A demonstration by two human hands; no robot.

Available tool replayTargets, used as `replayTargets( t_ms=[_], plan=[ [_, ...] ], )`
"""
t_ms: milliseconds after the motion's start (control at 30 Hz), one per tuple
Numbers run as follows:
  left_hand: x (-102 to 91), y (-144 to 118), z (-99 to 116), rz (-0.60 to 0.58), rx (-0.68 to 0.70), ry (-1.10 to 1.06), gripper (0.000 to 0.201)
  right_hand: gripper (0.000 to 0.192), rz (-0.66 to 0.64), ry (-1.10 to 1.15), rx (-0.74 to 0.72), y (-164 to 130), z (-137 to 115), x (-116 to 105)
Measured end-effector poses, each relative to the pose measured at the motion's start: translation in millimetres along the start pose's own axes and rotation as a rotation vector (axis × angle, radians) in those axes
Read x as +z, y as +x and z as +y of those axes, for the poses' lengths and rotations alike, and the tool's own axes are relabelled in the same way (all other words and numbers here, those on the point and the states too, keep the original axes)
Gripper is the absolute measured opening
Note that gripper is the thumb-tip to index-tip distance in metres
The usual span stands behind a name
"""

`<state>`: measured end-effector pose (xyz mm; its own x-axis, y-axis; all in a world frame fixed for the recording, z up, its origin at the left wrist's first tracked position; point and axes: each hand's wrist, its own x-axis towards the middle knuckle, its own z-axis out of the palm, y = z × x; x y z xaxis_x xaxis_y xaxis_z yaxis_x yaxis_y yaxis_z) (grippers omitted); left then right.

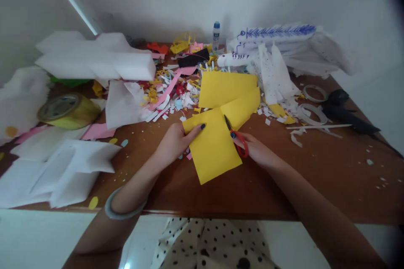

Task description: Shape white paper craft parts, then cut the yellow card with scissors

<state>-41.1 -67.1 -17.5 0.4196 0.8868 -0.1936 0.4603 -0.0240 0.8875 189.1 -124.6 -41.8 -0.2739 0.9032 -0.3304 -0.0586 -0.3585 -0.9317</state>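
Left hand [175,143] pinches yellow paper [212,147]; right hand [257,150] grips red scissors [237,136] — blades partly hidden by sheet.

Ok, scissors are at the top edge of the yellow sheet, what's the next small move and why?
Probably close the scissors and feed them forward. The right hand has the blades at the yellow sheet's upper edge, and the left hand pinches the opposite side, steadying it.

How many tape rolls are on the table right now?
3: a yellow roll at the left, and two pale rolls at the right, one farther back, one nearer. The paper clutter may hide more.
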Motion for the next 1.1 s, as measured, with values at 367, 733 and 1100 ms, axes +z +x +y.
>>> replayTargets(
  t_ms=[367, 733, 1100],
  plan=[
    [1.0, 0, 0, 0.013, -0.003, -0.003, 0.047, 0.042, 0.013, 0.005, 0.03, 2, 5, -2],
    [-3.5, 2, -4, 0.068, -0.027, -0.013, 0.047, 0.049, 0.033, -0.075, 0.07, -1, 0, -4],
    [-0.3, 0, 2, 0.04, -0.03, 0.108, 0.05, 0.043, -0.007, -0.139, 0.113, -7, -12, -4]
  ],
)
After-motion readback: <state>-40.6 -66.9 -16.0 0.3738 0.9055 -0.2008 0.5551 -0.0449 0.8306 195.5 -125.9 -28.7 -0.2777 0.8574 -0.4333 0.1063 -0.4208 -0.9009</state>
